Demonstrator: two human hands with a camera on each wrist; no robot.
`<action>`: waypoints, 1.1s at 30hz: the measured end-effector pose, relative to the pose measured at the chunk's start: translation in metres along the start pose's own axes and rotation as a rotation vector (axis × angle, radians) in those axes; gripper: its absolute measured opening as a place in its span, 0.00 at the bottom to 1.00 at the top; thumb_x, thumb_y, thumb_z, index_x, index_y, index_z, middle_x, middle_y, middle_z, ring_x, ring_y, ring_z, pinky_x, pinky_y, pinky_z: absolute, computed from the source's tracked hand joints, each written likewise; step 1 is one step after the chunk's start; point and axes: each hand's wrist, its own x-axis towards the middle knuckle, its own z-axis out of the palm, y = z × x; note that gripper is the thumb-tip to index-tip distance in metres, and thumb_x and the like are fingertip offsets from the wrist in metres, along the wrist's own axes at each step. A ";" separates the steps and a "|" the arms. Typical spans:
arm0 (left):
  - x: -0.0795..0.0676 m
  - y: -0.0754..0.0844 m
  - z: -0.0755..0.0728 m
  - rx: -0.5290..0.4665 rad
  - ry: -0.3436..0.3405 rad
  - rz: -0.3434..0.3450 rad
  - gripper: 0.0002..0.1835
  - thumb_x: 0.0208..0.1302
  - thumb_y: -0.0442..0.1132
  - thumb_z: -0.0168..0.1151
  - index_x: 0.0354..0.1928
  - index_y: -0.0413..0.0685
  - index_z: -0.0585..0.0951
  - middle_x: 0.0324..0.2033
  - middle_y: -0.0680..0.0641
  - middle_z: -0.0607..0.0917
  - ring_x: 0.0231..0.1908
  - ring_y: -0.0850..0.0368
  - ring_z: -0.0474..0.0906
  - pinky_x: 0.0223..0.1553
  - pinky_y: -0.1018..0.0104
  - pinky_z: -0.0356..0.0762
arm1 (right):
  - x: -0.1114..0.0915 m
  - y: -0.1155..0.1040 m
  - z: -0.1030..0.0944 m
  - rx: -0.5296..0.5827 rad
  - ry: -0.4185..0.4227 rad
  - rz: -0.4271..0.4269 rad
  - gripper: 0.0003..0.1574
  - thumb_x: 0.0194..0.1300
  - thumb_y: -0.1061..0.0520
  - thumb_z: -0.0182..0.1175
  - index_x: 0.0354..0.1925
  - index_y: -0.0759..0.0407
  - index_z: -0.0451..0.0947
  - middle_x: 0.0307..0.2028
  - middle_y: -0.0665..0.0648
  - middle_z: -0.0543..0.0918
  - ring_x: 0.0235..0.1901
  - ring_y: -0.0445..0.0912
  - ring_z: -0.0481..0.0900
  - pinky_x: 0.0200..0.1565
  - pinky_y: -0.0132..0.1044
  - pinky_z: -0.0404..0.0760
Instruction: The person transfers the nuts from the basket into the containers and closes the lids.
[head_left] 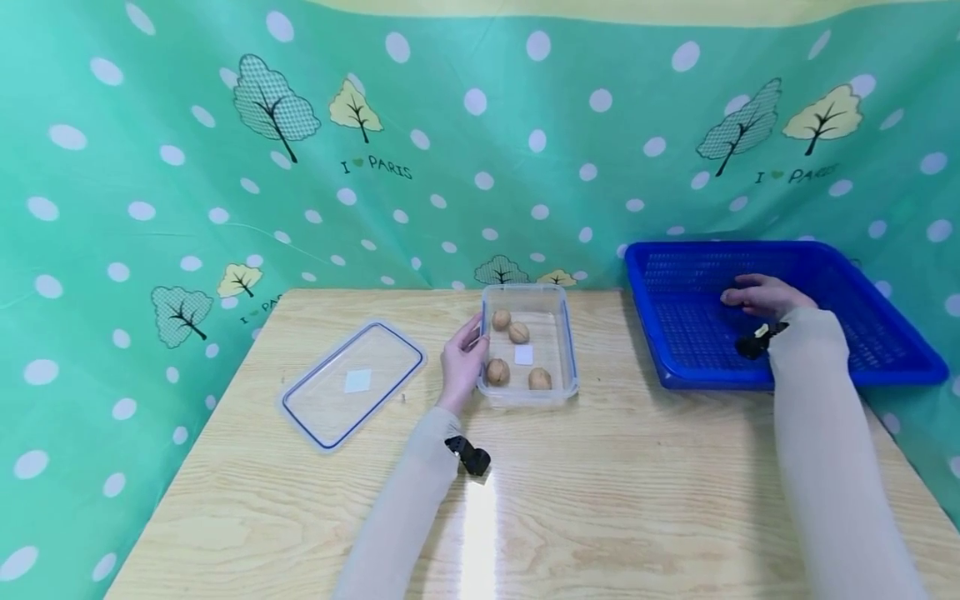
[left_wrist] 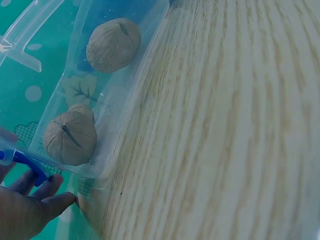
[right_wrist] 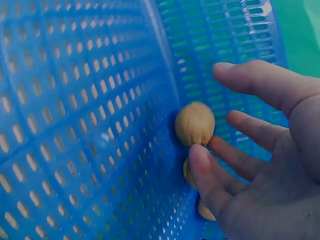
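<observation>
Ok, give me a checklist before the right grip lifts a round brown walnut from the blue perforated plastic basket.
1. Clear rectangular plastic container open: ok; its clear lid with a blue seal lies apart on the wooden table.
2. Space inside: ok; four walnuts, bare floor beside them.
3. Left grip at the container: ok; appears to touch its left wall.
4. Right grip closed round the nearest walnut: not ok; its two upper digits stand apart from it.
5. Walnut count in the basket: cannot tell; at least three show, and the right grip blocks part.
</observation>
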 end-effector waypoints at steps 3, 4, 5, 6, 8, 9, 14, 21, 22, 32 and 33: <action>-0.001 0.001 0.001 -0.012 -0.003 0.002 0.25 0.66 0.28 0.54 0.65 0.44 0.73 0.57 0.34 0.77 0.55 0.44 0.76 0.55 0.59 0.75 | -0.003 -0.001 0.005 -0.005 -0.037 0.031 0.56 0.71 0.44 0.53 0.73 0.72 0.31 0.70 0.75 0.49 0.63 0.58 0.62 0.62 0.49 0.68; 0.001 -0.004 0.002 -0.016 0.003 0.009 0.25 0.66 0.28 0.54 0.65 0.45 0.73 0.56 0.35 0.78 0.55 0.45 0.76 0.54 0.60 0.75 | -0.002 0.000 0.007 0.001 -0.051 0.033 0.56 0.71 0.44 0.53 0.73 0.72 0.31 0.71 0.76 0.44 0.65 0.62 0.57 0.62 0.51 0.66; 0.001 -0.004 0.002 -0.011 0.006 0.009 0.25 0.65 0.28 0.54 0.65 0.45 0.73 0.56 0.36 0.78 0.55 0.45 0.76 0.55 0.60 0.75 | -0.001 -0.001 0.008 0.003 -0.066 0.031 0.55 0.72 0.44 0.53 0.73 0.71 0.32 0.71 0.75 0.44 0.65 0.64 0.56 0.63 0.53 0.66; 0.001 -0.003 0.002 -0.010 0.007 0.009 0.25 0.65 0.28 0.54 0.65 0.45 0.73 0.56 0.36 0.78 0.55 0.46 0.76 0.54 0.60 0.75 | 0.000 -0.001 0.010 -0.003 -0.086 0.022 0.53 0.72 0.45 0.52 0.73 0.71 0.32 0.71 0.75 0.45 0.63 0.61 0.60 0.62 0.54 0.66; 0.001 -0.003 0.002 0.000 0.014 0.004 0.25 0.65 0.29 0.55 0.65 0.46 0.74 0.55 0.37 0.79 0.54 0.47 0.77 0.53 0.60 0.76 | 0.004 -0.003 0.012 -0.015 -0.121 -0.018 0.49 0.73 0.49 0.51 0.73 0.72 0.35 0.70 0.75 0.47 0.56 0.51 0.69 0.61 0.50 0.69; 0.001 -0.003 0.002 0.007 0.018 0.002 0.25 0.65 0.29 0.55 0.65 0.47 0.74 0.55 0.37 0.79 0.53 0.47 0.77 0.53 0.60 0.76 | 0.006 -0.004 0.013 -0.023 -0.142 -0.034 0.48 0.74 0.51 0.51 0.73 0.73 0.36 0.70 0.76 0.47 0.53 0.45 0.71 0.61 0.50 0.69; 0.002 -0.004 0.002 0.019 0.031 -0.006 0.24 0.65 0.30 0.56 0.64 0.48 0.75 0.53 0.37 0.81 0.52 0.47 0.78 0.50 0.60 0.77 | 0.015 -0.008 0.018 -0.048 -0.216 -0.098 0.42 0.73 0.54 0.52 0.71 0.76 0.46 0.69 0.76 0.53 0.46 0.30 0.71 0.60 0.47 0.71; 0.003 -0.006 0.002 0.005 0.015 0.011 0.25 0.65 0.28 0.55 0.64 0.45 0.74 0.55 0.35 0.79 0.53 0.45 0.77 0.54 0.59 0.76 | 0.023 -0.006 0.020 -0.051 -0.279 -0.183 0.29 0.70 0.64 0.54 0.62 0.81 0.61 0.56 0.67 0.75 0.45 0.33 0.76 0.49 0.30 0.77; 0.002 -0.006 0.002 0.002 0.010 0.013 0.25 0.66 0.28 0.55 0.65 0.45 0.74 0.55 0.35 0.79 0.54 0.45 0.77 0.54 0.59 0.76 | 0.023 -0.006 0.020 -0.049 -0.284 -0.186 0.27 0.69 0.64 0.54 0.60 0.81 0.62 0.54 0.64 0.78 0.44 0.35 0.77 0.48 0.30 0.77; 0.004 -0.008 0.002 -0.007 0.010 0.010 0.24 0.67 0.29 0.55 0.65 0.44 0.73 0.56 0.34 0.77 0.56 0.42 0.75 0.57 0.56 0.73 | 0.023 -0.013 0.023 -0.088 -0.242 -0.153 0.28 0.69 0.61 0.57 0.60 0.78 0.64 0.51 0.59 0.78 0.44 0.40 0.76 0.49 0.37 0.78; 0.004 -0.007 0.002 -0.006 0.015 0.006 0.24 0.67 0.30 0.55 0.65 0.45 0.73 0.56 0.34 0.77 0.55 0.43 0.75 0.56 0.57 0.73 | 0.023 -0.015 0.024 -0.090 -0.234 -0.157 0.28 0.69 0.60 0.57 0.60 0.77 0.64 0.51 0.58 0.78 0.44 0.40 0.76 0.49 0.38 0.78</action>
